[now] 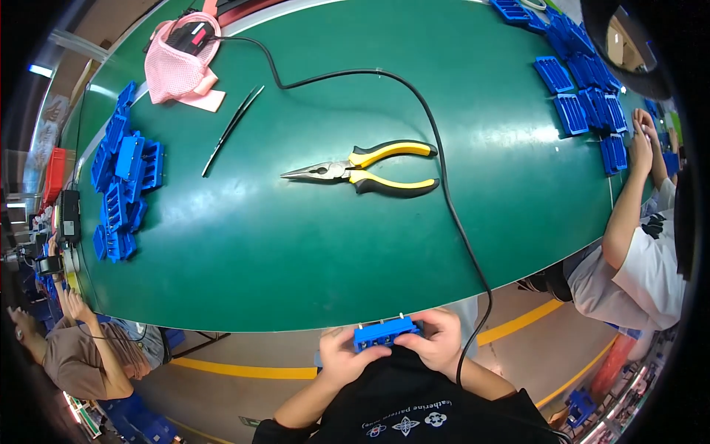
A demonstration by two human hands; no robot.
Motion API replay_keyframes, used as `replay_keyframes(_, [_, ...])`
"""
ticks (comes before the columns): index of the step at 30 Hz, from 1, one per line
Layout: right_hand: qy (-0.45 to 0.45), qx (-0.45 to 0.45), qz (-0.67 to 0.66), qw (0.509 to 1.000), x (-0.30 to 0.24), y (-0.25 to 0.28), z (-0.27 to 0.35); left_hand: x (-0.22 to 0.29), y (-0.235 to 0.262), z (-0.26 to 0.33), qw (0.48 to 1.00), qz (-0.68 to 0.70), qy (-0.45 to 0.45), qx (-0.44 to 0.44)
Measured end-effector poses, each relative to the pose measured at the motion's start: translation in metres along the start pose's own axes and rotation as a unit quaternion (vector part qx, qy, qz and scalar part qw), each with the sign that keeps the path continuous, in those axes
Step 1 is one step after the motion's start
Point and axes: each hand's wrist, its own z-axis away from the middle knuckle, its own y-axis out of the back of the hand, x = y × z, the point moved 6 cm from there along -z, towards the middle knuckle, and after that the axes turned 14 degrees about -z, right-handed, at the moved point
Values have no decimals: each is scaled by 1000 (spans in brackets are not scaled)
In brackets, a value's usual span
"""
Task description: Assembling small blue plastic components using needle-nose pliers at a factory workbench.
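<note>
Head view: left grip (343, 357) and right grip (439, 341) pinch opposite ends of a blue block (384, 334).

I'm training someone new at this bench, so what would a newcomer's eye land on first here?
Probably the yellow-and-black pliers, lying mid-table on the green tabletop, with a black cable curving past their handles. Next, the blue part held between the left hand and right hand at the near edge. Then the pink mesh bag at the far left.
</note>
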Motion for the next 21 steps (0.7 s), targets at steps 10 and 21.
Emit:
replay_keyframes(10, [-9,-5,-16,1000,22,-16,-6,-13,-15,0,982,166,-8,87])
replay_keyframes(21, [74,-75,-37,994,26,-17,-7,-17,-18,-5,966,240,-29,93])
